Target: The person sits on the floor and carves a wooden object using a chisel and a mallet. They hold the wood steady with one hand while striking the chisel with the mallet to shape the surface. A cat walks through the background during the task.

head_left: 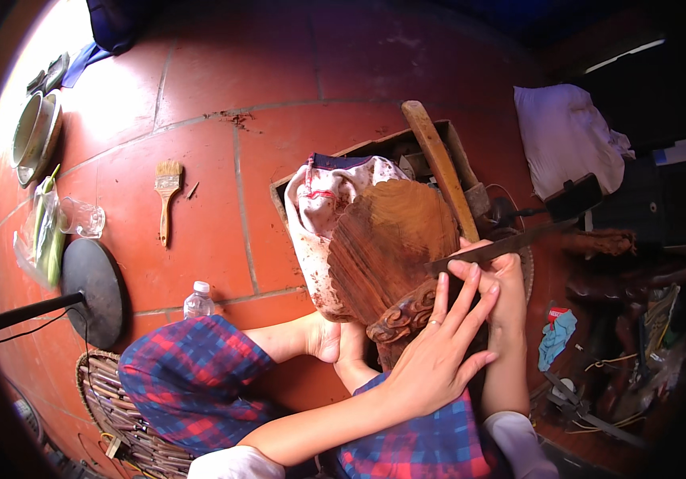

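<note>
A carved brown wooden piece (pixel 395 239) with a scalloped edge and scrollwork at its near end leans on a dusty white cloth (pixel 311 247). My right hand (pixel 504 279) is closed around a dark flat metal bar, like a file (pixel 510 246), whose left end lies over the wood's right side. Stretched out and slightly spread, the fingers of my left hand (pixel 442 343) reach up to the file; their tips are at its lower edge, beside my right hand. A ring is on one finger. My bare feet are close by the wood's near end.
Behind the wood is a wooden box (pixel 283 188) with a long wooden handle (pixel 438 164) across it. A paintbrush (pixel 168 199), a bottle (pixel 199 302) and a round black stand base (pixel 95 291) are leftward. A basket of tools (pixel 119 407) sits near left; a white sack (pixel 566 136) lies right.
</note>
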`<state>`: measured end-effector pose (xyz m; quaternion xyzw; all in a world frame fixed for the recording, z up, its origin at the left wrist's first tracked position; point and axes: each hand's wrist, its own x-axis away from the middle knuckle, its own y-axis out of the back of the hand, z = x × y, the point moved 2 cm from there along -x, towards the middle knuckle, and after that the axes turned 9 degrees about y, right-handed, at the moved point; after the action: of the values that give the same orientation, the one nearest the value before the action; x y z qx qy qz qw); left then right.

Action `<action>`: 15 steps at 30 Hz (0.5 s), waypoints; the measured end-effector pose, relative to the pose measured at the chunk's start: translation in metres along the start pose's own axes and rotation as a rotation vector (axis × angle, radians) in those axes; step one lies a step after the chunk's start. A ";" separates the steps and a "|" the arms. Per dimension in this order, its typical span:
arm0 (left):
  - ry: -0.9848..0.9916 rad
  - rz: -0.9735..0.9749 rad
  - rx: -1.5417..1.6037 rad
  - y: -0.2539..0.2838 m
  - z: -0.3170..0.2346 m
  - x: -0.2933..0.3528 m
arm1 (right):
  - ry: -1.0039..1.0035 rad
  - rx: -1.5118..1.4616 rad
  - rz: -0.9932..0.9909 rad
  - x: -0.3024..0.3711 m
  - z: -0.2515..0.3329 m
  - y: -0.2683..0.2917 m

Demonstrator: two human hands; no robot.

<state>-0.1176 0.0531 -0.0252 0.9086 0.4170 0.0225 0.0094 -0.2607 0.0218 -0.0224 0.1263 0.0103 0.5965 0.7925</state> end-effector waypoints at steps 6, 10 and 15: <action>0.011 0.066 0.064 -0.001 0.008 -0.014 | -0.089 -0.091 0.006 -0.006 -0.016 0.008; -0.026 0.036 -0.015 -0.006 0.004 -0.016 | -0.040 -0.124 -0.064 -0.001 -0.012 0.008; 0.005 0.062 0.000 -0.006 0.012 -0.013 | -0.065 -0.022 0.037 -0.007 -0.019 0.010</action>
<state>-0.1300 0.0466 -0.0375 0.9211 0.3884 0.0251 0.0079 -0.2756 0.0214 -0.0399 0.1371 -0.0242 0.6068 0.7825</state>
